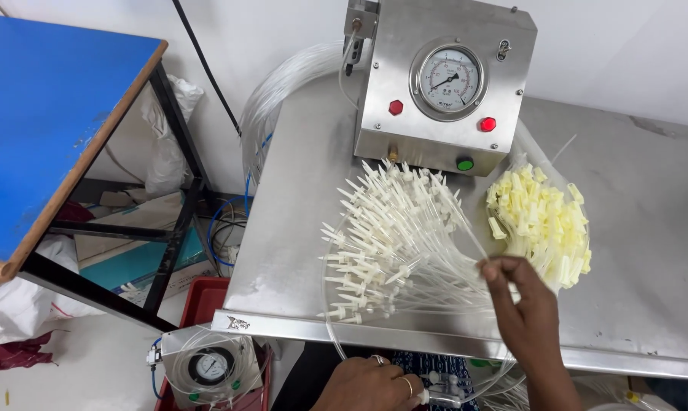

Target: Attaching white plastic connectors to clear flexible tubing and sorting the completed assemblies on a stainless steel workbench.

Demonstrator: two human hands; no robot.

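Head view: the right hand (520, 298) reached over the steel table (648, 251), its fingertips (490, 268) pinched closed on thin clear tubes (443, 285) at the narrow end of a fanned bundle. From that pinch the tubes spread up and to the left, ending in a spray of white connector tips (382, 228) lying on the table. Just right of and above the pinch lay a heap of pale yellow caps (542, 221), near the knuckles but not held.

The left hand (371, 384) sat below the table's front edge, down and left of the right hand's pinch, with rings on 2 fingers. Its fingers were curled shut around a small clear tube fitting (439, 397), with loops of tubing running past it.

Beyond the white tips, further from both hands, stood a steel box with a round pressure gauge (450, 80). Left of the table was a blue-topped bench (47, 114), and on the floor below it a second small gauge unit (211, 367).
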